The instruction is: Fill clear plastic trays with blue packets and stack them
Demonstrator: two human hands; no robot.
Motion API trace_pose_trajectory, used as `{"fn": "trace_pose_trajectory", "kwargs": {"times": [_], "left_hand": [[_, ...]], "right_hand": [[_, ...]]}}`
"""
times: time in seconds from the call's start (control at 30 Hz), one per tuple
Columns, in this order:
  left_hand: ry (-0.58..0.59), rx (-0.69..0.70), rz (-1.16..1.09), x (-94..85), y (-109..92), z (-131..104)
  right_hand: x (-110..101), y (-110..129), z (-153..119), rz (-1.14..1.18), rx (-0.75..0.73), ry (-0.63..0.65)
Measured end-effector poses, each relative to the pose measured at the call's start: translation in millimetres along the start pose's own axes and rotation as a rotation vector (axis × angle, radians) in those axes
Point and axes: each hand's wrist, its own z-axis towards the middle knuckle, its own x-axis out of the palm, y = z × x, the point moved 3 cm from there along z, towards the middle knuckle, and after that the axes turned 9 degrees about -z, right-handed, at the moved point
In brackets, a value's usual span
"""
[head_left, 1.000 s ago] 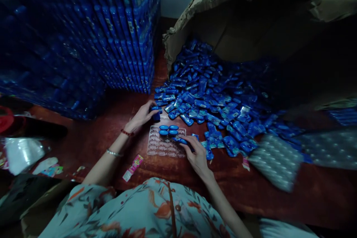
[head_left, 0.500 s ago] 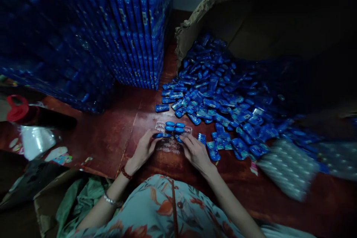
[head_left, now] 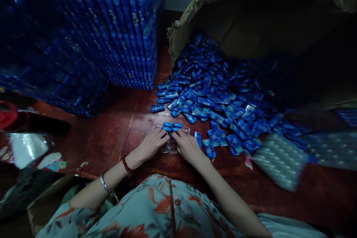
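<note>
A clear plastic tray (head_left: 169, 148) lies flat on the reddish-brown table in front of me. Towards its far side, several small glossy blue packets (head_left: 167, 124) sit on edge in two short rows. My left hand (head_left: 153, 142) is over the tray's left half, its fingers bunched at the near row. From the other side my right hand (head_left: 187, 145) reaches in, fingers curled down close to the left ones. Each hand is closed on a blue packet, mostly covered by the fingers.
Loose blue packets (head_left: 206, 93) spill from a large cardboard box (head_left: 192, 11) at right. Tall stacks of filled blue packs (head_left: 131, 33) rise at left. Clear moulded trays (head_left: 280, 160) lie front right. A red-lidded dark bottle (head_left: 41, 122) and a clear plastic bag (head_left: 26, 148) are at far left.
Both hands have moved inward and forward over the tray, bringing their packets up to the near row. The packets they hold are now largely hidden. The view has shifted slightly right.
</note>
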Motion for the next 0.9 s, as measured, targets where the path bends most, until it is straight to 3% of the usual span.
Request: {"fn": "trace_pose_trajectory", "kwargs": {"times": [0.17,0.3,0.37,0.47,0.53,0.6,0.67,0.73,0.83,0.9], "left_hand": [[0.098,0.064,0.067,1.9,-6,14],[0.064,0.096,0.087,7.3,1,11],[-0.027,0.133,0.074,8.2,8,2],[-0.277,0.149,0.003,3.1,23,-10],[-0.455,0.031,-0.059,-5.0,39,-8],[-0.546,-0.181,-0.077,-13.6,58,6],[-0.489,-0.389,-0.029,-19.7,76,28],[-0.336,-0.528,0.027,-21.5,89,50],[-0.186,-0.609,0.004,-18.9,102,65],[-0.196,-0.594,-0.062,-15.9,106,58]], "right_hand": [[5,6,3,-0.053,0.044,-0.017],[16,1,-7,-0.003,0.085,-0.104],[23,-2,-18,0.048,0.089,-0.193],[34,-14,-41,0.107,0.205,-0.391],[40,-27,-56,0.075,0.401,-0.471],[44,-38,-63,-0.013,0.593,-0.422],[45,-44,-63,-0.100,0.689,-0.292],[45,-45,-59,-0.141,0.691,-0.178],[46,-46,-58,-0.089,0.630,-0.129],[47,-48,-65,0.023,0.602,-0.174]]}}
